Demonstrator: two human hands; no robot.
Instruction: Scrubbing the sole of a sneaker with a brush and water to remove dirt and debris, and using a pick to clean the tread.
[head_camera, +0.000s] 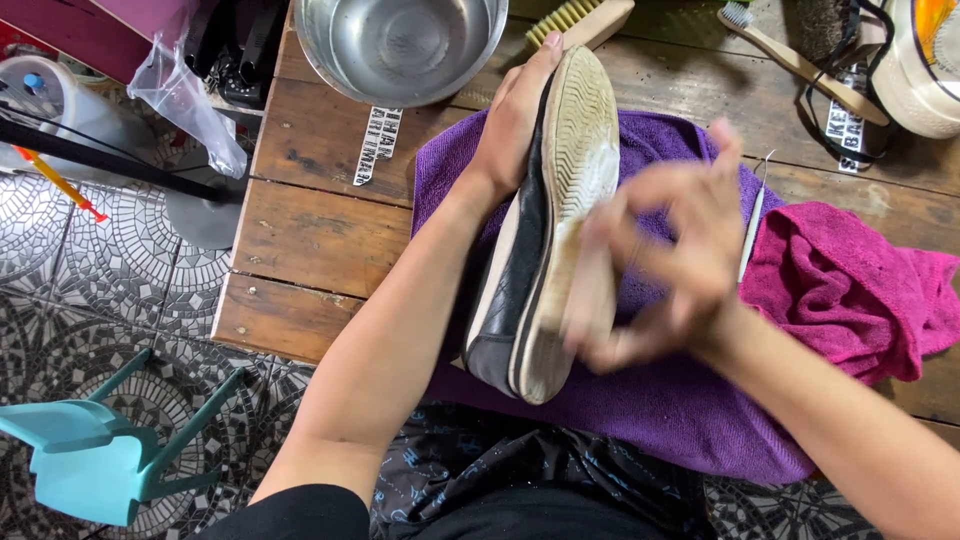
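Note:
My left hand (515, 115) grips a black shoe (520, 260) on its side, the pale ribbed sole (580, 160) turned toward the right. The shoe rests over a purple towel (660, 400) on a wooden table (320, 235). My right hand (665, 265) is blurred against the lower half of the sole, its fingers curled around something pale and elongated, too blurred to identify.
A steel bowl (400, 45) stands at the table's far edge, with a wooden scrub brush (580, 20) beside it. A toothbrush (800, 60) and a white shoe (920, 70) lie at the far right, a magenta cloth (850, 285) nearer. A turquoise stool (90, 450) stands on the tiled floor.

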